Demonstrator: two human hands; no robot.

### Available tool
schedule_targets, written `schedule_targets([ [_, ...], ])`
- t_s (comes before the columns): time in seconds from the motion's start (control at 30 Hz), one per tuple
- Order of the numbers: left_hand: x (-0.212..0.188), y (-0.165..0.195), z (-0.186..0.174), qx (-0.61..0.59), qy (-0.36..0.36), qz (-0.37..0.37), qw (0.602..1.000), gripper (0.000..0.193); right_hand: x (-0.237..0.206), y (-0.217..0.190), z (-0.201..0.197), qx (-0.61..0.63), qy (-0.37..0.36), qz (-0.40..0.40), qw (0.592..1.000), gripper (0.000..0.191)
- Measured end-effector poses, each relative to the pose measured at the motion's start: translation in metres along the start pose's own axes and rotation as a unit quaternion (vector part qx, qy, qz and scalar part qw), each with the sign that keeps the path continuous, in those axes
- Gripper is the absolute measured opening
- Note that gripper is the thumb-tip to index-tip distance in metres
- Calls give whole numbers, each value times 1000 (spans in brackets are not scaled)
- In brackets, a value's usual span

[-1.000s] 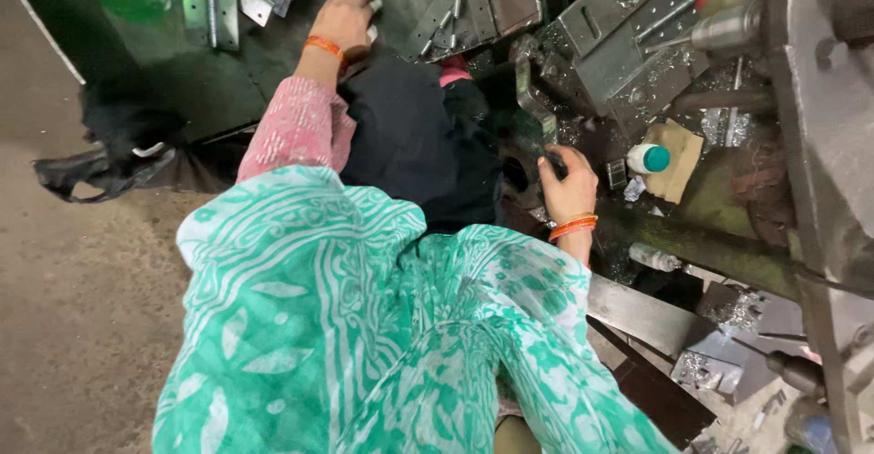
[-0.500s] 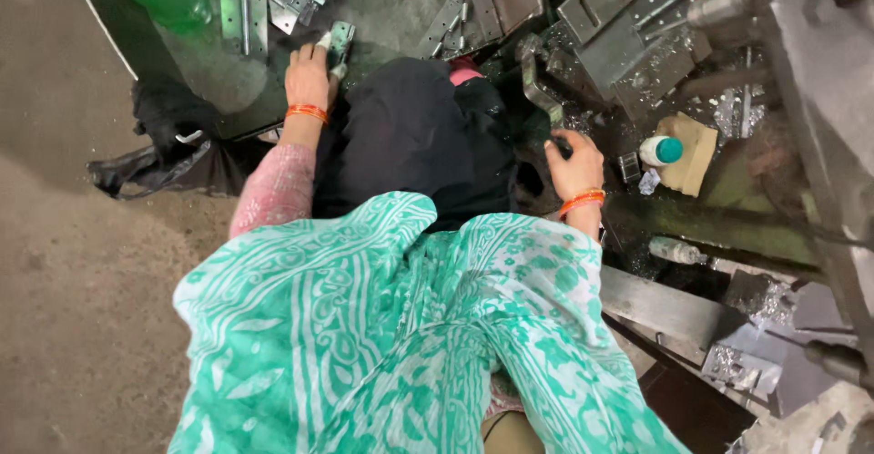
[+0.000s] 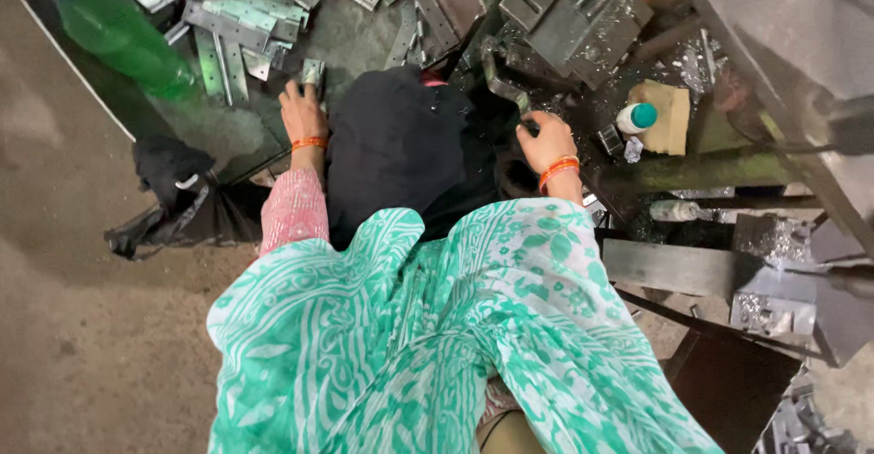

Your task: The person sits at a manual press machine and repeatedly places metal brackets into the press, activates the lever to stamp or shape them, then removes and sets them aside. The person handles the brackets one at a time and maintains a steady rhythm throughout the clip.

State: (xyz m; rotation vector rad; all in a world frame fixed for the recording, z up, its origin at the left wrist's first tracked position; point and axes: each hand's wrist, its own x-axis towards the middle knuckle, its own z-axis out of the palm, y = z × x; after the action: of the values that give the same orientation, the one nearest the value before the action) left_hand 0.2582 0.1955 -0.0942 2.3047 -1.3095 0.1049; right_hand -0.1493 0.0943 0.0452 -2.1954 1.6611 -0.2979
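My left hand, with an orange bangle at the wrist, is closed on a small pale-green metal piece at the near edge of a pile of similar metal brackets. My right hand, also with an orange bangle, grips the lower end of a dark curved lever on the machine. A black cloth lies over my lap between both hands. A green and white patterned garment fills the lower middle of the view.
A green plastic bottle lies at the upper left beside the brackets. A black bag sits on the floor to the left. A white bottle with a teal cap, grey metal blocks and shiny scrap crowd the right.
My left hand has drawn back from the bracket pile toward my lap, carrying a small metal piece. My right hand has stayed on the lever.
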Motion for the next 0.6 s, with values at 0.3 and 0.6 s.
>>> schedule_targets([
  [0.3,2,15,-5,-75,27,-10,997,59,2,0,2,-45,-14,23,999,32],
  [0.6,37,4,-13,-469,-62,-231,850,65,-5,-4,2,-36,-16,40,998,40],
])
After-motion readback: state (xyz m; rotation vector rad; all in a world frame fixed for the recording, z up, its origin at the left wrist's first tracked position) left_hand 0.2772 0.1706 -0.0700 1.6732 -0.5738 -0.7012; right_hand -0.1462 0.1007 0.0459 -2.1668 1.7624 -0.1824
